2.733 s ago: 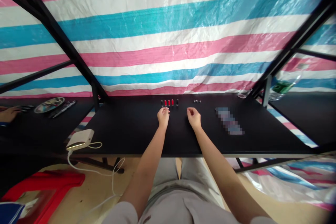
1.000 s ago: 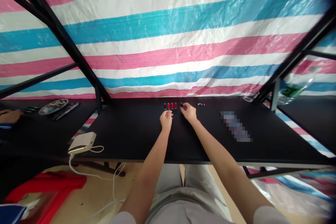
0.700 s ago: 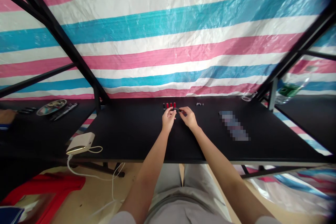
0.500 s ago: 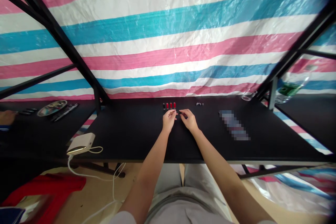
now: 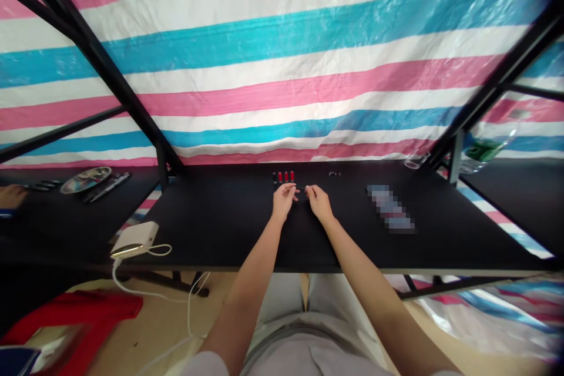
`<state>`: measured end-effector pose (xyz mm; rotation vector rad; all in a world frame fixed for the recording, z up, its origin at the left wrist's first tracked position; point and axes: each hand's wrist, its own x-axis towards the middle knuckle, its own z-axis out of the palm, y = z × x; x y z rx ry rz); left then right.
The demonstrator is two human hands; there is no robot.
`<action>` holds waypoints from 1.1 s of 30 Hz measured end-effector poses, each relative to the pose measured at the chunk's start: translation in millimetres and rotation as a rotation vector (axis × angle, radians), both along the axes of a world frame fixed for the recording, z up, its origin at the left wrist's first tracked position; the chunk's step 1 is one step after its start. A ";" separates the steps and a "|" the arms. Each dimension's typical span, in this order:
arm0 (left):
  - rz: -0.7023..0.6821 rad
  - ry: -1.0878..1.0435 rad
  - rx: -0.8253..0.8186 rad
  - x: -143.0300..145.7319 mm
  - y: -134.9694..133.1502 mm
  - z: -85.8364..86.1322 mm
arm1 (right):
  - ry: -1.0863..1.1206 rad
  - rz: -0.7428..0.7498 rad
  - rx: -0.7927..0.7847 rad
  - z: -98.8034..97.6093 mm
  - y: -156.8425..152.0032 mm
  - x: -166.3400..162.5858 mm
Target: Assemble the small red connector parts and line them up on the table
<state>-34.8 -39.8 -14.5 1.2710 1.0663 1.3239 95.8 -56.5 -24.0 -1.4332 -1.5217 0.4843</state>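
My left hand (image 5: pixel 282 201) and my right hand (image 5: pixel 319 202) hover close together over the black table (image 5: pixel 229 223), fingers pinched. Between their fingertips they hold a small dark plug-like piece (image 5: pixel 301 190), one hand at each end. Just beyond them stands a short row of small red and black plugs (image 5: pixel 282 176). A few tiny metal pieces (image 5: pixel 334 174) lie further right at the back of the table.
A blurred flat strip (image 5: pixel 390 215) lies to the right on the table. A white power bank (image 5: pixel 134 238) with a cable sits at the front left. On the neighbouring table are a metal dish (image 5: pixel 86 179), pens and another person's hand (image 5: pixel 9 195). Black frame posts stand at both sides.
My right hand reached to the right end of the plug row, took the lone black piece and drew it back. Both hands now pinch it in front of the row.
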 end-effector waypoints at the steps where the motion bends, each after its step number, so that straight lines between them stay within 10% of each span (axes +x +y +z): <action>1: 0.003 0.002 -0.001 0.0 0.4 -0.7 | 0.005 0.004 0.007 0.4 -0.2 -0.3; 33: 0.196 0.120 0.057 -2.7 -9.3 3.8 | -0.045 0.114 0.144 9.9 -11.1 -6.4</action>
